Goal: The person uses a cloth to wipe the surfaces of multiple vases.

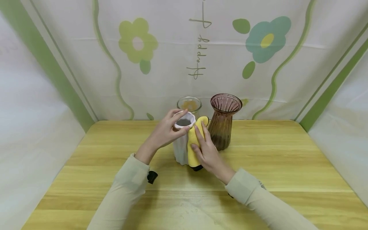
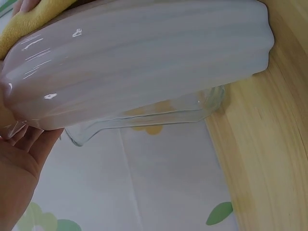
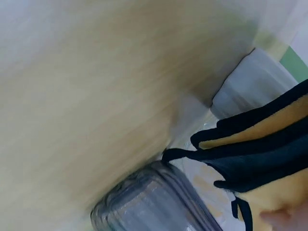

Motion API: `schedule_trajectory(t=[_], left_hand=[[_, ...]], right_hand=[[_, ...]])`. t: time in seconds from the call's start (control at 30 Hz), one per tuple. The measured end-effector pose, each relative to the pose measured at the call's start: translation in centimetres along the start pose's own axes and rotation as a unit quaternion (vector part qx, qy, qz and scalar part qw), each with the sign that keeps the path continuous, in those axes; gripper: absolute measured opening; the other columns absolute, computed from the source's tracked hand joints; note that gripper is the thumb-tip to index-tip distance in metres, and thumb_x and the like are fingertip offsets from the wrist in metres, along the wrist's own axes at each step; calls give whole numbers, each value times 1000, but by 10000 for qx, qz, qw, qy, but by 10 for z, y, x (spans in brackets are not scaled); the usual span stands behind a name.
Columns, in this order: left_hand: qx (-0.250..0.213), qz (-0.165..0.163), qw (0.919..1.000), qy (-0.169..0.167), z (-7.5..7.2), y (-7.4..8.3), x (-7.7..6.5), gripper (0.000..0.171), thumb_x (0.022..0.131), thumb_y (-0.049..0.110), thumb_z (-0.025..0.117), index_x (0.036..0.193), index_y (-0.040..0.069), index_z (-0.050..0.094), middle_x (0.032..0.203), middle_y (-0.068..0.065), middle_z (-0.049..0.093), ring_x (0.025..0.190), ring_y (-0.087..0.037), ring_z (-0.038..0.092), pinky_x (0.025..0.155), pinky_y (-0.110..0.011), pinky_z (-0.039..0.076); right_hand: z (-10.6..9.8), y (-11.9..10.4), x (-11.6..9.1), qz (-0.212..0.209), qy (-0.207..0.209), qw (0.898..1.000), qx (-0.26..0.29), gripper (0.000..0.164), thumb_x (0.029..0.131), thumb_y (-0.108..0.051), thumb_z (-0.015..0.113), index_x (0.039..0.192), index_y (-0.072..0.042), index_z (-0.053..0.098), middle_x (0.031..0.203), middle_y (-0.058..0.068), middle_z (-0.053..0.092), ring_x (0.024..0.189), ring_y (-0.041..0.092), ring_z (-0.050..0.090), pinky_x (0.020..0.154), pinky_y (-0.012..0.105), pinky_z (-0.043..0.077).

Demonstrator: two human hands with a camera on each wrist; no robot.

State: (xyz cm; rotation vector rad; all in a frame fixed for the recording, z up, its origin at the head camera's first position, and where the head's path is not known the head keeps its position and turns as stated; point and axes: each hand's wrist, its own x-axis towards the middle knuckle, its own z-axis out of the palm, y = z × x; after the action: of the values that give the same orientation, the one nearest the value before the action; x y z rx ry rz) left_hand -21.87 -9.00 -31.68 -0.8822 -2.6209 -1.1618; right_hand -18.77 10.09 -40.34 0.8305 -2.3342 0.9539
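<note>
A white fluted vase (image 1: 180,151) stands on the table; its rim is in my left hand (image 1: 164,131), thumb on the near side and fingers on the far side. My right hand (image 1: 210,155) holds a yellow cloth (image 1: 192,140) with black edging against the vase's right side. In the left wrist view, the white vase (image 2: 144,62) fills the upper part, with the yellow cloth (image 2: 33,24) near its mouth. Folded dark-edged cloth (image 3: 269,151) covers much of the right wrist view's right side, so the right fingertips are mostly hidden there.
A purple-brown ribbed glass vase (image 1: 222,127) stands close to the right of the cloth. Behind the white vase is a clear glass vase (image 1: 198,108). The wooden table (image 1: 273,153) meets a printed fabric backdrop (image 1: 175,57) at the back.
</note>
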Motion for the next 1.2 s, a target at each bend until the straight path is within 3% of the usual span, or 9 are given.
schedule_trajectory(t=[0.17, 0.57, 0.77, 1.2], left_hand=[[-42, -9, 10000, -28, 0, -1, 0, 59, 92, 24, 61, 145, 8, 41, 142, -17, 40, 93, -27, 64, 74, -27, 58], [-16, 32, 10000, -19, 1, -1, 0, 58, 92, 23, 61, 145, 7, 41, 142, -18, 40, 94, -27, 63, 72, -27, 57], [-127, 86, 9999, 24, 0, 0, 1, 58, 92, 22, 61, 145, 6, 41, 141, -18, 40, 96, -27, 62, 72, -27, 57], [-147, 39, 9999, 37, 2, -3, 0, 59, 92, 24, 60, 144, 6, 41, 141, -17, 40, 93, -26, 63, 71, -26, 57]], right_hand=[[6, 0, 1, 1, 92, 9999, 77, 65, 97, -49, 27, 153, -38, -5, 153, 32, 15, 114, 48, 55, 80, 51, 55], [5, 5, 3, -337, 572, 9978, -39, 63, 95, -47, 34, 151, -41, 5, 150, 28, 29, 119, 46, 53, 82, 50, 54], [1, 9, 3, -500, 751, 9959, 93, 63, 93, -38, 43, 150, -40, 15, 146, 25, 39, 113, 43, 58, 79, 44, 56], [0, 18, -6, -436, 694, 9965, 188, 71, 86, -16, 63, 149, -20, 32, 141, 23, 46, 120, 42, 54, 89, 46, 52]])
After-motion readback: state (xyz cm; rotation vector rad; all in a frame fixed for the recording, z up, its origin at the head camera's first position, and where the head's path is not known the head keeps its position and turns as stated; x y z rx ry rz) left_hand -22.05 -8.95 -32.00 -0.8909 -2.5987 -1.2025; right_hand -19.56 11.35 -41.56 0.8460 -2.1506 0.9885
